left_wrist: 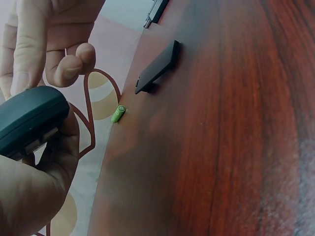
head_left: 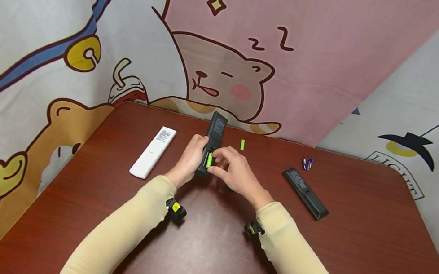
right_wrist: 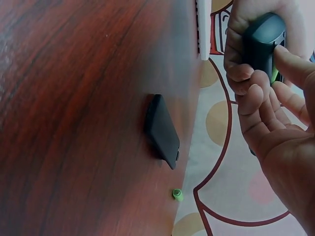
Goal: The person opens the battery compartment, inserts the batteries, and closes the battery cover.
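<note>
Raised over the table, a black remote control is gripped by my left hand, its back facing up and its battery compartment uncovered. A green battery lies at that compartment, pinched by the thumb and fingers of my right hand. Whether it is fully seated I cannot tell. The right wrist view shows only a green sliver of it between the fingers. A loose black battery cover rests on the table below the hands, mostly hidden in the head view. Beyond the right hand lies a second green battery.
To the left lies a white remote control, back up. At the right is another black remote control, with two small blue-and-silver batteries behind it. A patterned cloth hangs along the far edge of the brown table.
</note>
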A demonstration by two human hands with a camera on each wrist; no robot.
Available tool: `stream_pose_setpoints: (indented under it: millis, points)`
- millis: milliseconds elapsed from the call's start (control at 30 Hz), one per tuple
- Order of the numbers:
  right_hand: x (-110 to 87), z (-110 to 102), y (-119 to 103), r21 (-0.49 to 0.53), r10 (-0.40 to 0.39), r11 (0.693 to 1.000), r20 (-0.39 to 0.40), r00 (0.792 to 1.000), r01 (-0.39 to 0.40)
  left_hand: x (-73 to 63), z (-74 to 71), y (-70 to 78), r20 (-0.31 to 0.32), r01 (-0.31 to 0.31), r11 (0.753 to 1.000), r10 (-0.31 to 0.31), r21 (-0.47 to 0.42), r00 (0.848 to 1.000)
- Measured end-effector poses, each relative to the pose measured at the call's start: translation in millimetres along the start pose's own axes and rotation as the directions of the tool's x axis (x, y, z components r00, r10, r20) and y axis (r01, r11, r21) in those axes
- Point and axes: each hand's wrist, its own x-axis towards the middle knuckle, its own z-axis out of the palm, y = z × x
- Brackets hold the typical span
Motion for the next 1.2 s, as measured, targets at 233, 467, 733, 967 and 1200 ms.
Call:
stream_pose_setpoints:
  millis: [233, 467, 733, 967, 1200]
  points:
    - [-1.4, 0.7, 0.7, 0.012, -0.044, 0.999, -0.008, 0.999, 0.044, 1.0, -0.9, -1.2, -0.001, 0.003, 1.0, -0.003, -0.002, 1.0]
    - [0.1, 1.3, -1.2, -0.002, -0.02, 1.0, -0.018, 1.0, 0.02, 0.8, -0.7, -1.1, -0.004, -0.011, 1.0, 0.011, 0.001, 1.0]
    - [3.5, -0.2, -4.7, 0.1, 0.091, 0.991, 0.036, 0.995, -0.094, 2.2, -1.0, -1.1, -0.002, -0.019, 1.0, 0.019, -0.01, 1.0]
    - [4.6, -1.0, -5.0, 0.19, 0.159, 0.967, 0.073, 0.985, -0.17, 0.9, 1.0, 1.6, 0.0, -0.029, 0.999, 0.029, 0.044, 1.0]
    - [6.4, -1.4, -5.3, 0.255, 0.178, 0.947, 0.092, 0.98, -0.196, -1.4, 2.2, 2.7, 0.003, -0.04, 0.996, 0.039, 0.076, 0.999]
